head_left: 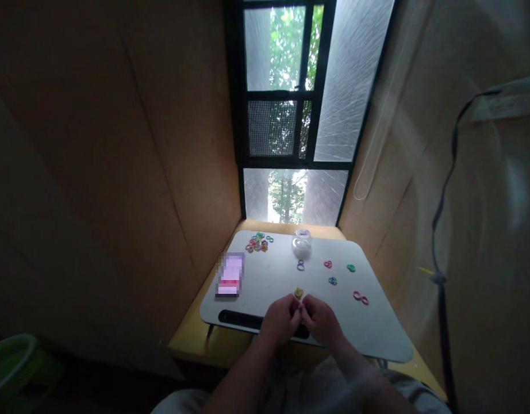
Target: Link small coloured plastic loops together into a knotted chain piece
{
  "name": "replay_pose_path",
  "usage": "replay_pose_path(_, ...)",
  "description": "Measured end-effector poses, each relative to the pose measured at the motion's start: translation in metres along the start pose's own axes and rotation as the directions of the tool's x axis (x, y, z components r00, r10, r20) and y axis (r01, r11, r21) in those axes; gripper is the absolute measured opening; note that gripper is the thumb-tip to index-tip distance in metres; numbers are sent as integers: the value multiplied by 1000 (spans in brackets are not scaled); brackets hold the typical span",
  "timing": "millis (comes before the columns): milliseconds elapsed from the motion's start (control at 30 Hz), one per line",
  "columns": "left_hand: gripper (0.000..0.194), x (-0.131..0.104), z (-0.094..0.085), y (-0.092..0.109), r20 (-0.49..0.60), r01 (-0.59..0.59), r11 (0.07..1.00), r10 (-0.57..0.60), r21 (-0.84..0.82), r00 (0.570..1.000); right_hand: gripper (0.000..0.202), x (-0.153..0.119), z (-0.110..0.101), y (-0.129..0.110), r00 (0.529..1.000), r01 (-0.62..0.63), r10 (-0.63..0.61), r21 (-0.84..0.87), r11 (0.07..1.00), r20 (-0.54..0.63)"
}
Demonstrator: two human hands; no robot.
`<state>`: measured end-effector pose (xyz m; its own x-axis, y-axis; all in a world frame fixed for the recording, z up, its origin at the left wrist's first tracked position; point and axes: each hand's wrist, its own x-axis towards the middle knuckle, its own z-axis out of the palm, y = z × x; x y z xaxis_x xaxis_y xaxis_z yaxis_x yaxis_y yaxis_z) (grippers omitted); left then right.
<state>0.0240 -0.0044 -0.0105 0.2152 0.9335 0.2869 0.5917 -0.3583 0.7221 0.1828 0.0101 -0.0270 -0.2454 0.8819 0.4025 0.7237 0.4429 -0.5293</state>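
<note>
Over the near edge of the white table (273, 276), my left hand (282, 316) and my right hand (320, 317) meet fingertip to fingertip. Both have their fingers closed in a pinch; a trace of pink shows between them, too small to name. Just beyond the fingertips lies a yellow ring cluster (298, 292). Farther off are a purple pair of rings (300, 265), a red cluster (327, 264), a blue cluster (333, 280), a green cluster (351, 268) and a pink figure-eight pair (360, 298).
A heap of coloured rings (257, 244) lies at the back left, with a phone (230, 275) nearer. A clear jar (302, 244) stands at the back. The table has a dark slot (239, 319). A green basket (15, 368) is at lower left; a cord (441, 322) hangs right.
</note>
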Motion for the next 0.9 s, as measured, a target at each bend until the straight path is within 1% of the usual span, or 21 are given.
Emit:
replay_pose_path(333,7,-1,-3,3,0,11,1000,-11,-3,1000,16,0,-2,-3,1000,-4,4,9,1000,7)
replay_pose_path(433,8,-1,-3,3,6,8,1000,-8,-8,1000,16,0,-1,-2,1000,-2,2,6,1000,-8)
replay_pose_path(900,8,0,-1,2,7,10,1000,-10,7,1000,17,0,0,-1,1000,-14,14,7,1000,-1)
